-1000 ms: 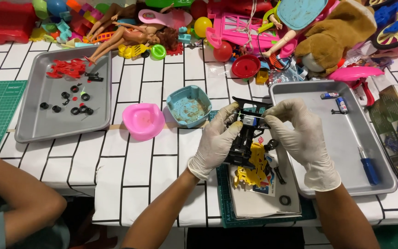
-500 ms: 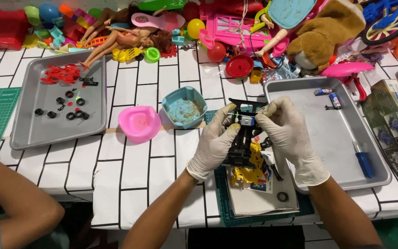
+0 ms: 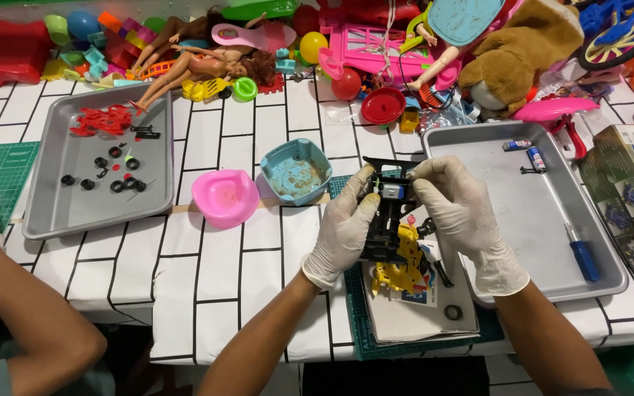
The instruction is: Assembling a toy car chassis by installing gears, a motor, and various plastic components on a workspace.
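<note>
While both white-gloved hands, left point(image 3: 344, 233) and right point(image 3: 462, 214), stay clamped on the black plastic toy-car chassis point(image 3: 386, 213) above the yellow parts frame point(image 3: 401, 265), little has changed; the pink bowl point(image 3: 224, 196) sits left.

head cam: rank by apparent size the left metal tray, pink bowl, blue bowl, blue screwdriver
1. Left metal tray, by far the largest.
2-3. Pink bowl and blue bowl: look alike, no ranking.
4. Blue screwdriver, smallest.
</note>
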